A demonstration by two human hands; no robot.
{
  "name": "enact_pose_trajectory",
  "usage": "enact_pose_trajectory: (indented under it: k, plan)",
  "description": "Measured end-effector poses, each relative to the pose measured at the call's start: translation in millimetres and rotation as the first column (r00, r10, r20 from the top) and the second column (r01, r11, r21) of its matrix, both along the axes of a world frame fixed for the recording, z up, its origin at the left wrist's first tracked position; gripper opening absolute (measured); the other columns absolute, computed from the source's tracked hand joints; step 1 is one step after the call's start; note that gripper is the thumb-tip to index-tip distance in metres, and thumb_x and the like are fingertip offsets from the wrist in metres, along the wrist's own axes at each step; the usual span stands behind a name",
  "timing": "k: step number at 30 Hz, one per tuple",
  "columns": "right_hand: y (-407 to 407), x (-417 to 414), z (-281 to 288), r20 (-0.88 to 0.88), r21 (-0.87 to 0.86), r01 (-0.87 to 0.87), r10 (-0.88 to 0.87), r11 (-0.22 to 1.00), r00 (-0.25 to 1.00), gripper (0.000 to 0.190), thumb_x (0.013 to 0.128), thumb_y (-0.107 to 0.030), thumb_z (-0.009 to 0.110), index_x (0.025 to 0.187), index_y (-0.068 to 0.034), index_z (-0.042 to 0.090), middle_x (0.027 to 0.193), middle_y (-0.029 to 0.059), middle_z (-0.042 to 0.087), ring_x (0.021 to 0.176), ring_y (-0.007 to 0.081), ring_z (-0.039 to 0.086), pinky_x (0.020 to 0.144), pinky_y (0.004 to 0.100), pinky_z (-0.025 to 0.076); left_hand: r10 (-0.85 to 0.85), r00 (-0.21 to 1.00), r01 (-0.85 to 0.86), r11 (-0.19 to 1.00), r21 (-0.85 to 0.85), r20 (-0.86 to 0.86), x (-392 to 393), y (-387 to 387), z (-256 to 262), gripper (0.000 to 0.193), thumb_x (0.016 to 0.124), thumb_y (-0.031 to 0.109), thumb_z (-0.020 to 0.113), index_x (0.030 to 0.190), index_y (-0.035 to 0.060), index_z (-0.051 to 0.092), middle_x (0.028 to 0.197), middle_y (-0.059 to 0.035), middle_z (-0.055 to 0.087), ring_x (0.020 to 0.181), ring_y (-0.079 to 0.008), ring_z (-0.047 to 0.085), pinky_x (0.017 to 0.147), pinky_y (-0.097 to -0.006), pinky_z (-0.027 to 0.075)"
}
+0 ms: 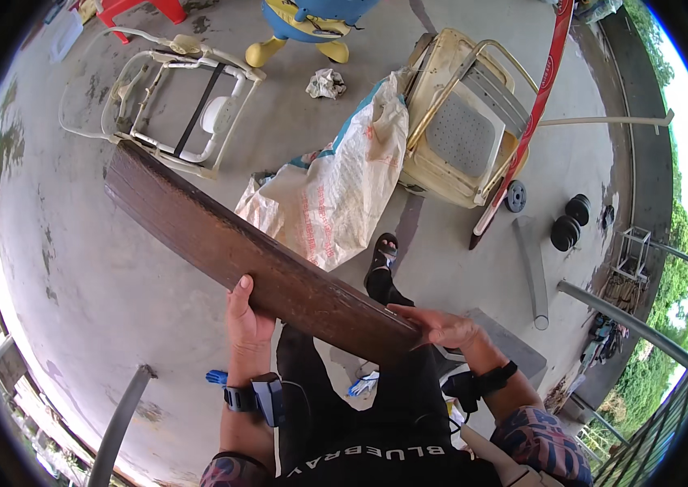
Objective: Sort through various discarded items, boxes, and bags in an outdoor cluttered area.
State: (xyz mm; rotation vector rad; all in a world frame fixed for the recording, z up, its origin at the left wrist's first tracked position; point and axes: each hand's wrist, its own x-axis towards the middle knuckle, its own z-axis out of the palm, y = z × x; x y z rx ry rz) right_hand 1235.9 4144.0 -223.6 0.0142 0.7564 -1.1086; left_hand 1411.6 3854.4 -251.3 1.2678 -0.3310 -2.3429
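Note:
A long, dark brown wooden board (pixel 259 262) with worn edges lies slantwise before me, from the far left down to my right. My left hand (pixel 249 316) holds its near edge around the middle, thumb up on the face and fingers hidden beneath. At the board's right end, my right hand (pixel 441 325) touches the edge and corner, its fingers extended; whether it grips underneath is hidden. Past the board, a white woven sack (pixel 344 195) with red print lies on the floor. A foot in a black sandal (pixel 385 252) shows beside the sack.
A white frame (pixel 180 109) lies at upper left, and a folding chair (pixel 462 128) at upper right with a red strip (pixel 539 109) across it. Dumbbells (pixel 569 222) and a clear tube (pixel 531 274) are to the right. Metal poles (pixel 119 426) flank me. Crumpled paper (pixel 326 83) lies ahead.

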Motion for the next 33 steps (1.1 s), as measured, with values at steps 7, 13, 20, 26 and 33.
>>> enact_pose_trajectory:
  k: [7,13,20,26,33]
  plan:
    - [61,-43,14,-0.484,0.243,0.741,-0.584,0.626,0.651,0.081,0.058,-0.006,0.081,0.125,-0.004,0.037,0.112,0.0097,0.053,0.106,0.0216,0.051,0.092,0.0370,0.041,-0.294,0.931,0.251,0.945,-0.207,-0.215,-162,50,-10,0.056,0.079,0.034,0.066,0.119,-0.0002,0.047,0.118,-0.0087,0.053,0.110,-0.0239,0.049,0.098,-0.0390,0.035]
    - [134,-122,54,-0.678,0.183,0.892,-0.604,0.413,0.419,0.066,0.061,-0.002,0.075,0.118,-0.005,0.043,0.110,0.0100,0.054,0.104,0.0239,0.052,0.091,0.0368,0.042,-0.133,0.896,0.391,0.689,-0.610,0.423,-347,-13,-140,0.044,0.082,0.042,0.060,0.090,-0.0016,0.058,0.078,-0.0056,0.057,0.069,-0.0187,0.048,0.067,-0.0320,0.041]
    - [192,-144,64,-0.863,0.298,0.883,-0.293,0.364,0.412,0.069,0.069,-0.013,0.070,0.128,-0.006,0.035,0.122,0.0110,0.045,0.114,0.0278,0.042,0.098,0.0378,0.033,-0.072,0.261,0.868,0.454,-0.202,0.963,-468,-4,-239,0.035,0.066,0.026,0.066,0.087,-0.0018,0.061,0.086,-0.0176,0.064,0.091,-0.0351,0.060,0.080,-0.0386,0.048]
    - [245,-175,90,-0.839,0.366,0.841,-0.249,0.398,0.483,0.071,0.065,-0.009,0.070,0.127,-0.006,0.036,0.119,0.0111,0.046,0.111,0.0266,0.044,0.097,0.0356,0.034,-0.199,0.691,0.499,0.827,-0.260,0.695,-399,18,-159,0.036,0.071,0.011,0.062,0.102,-0.0051,0.054,0.090,-0.0145,0.060,0.079,-0.0263,0.062,0.064,-0.0374,0.051]
    - [235,-225,180,-0.860,0.333,0.746,-0.138,0.576,0.491,0.076,0.054,-0.010,0.071,0.122,-0.002,0.038,0.105,0.0081,0.048,0.098,0.0211,0.048,0.087,0.0325,0.039,-0.098,0.930,0.113,0.993,-0.023,0.354,-259,30,-39,0.034,0.073,-0.001,0.061,0.105,-0.0003,0.051,0.090,-0.0125,0.060,0.074,-0.0246,0.063,0.061,-0.0367,0.055]
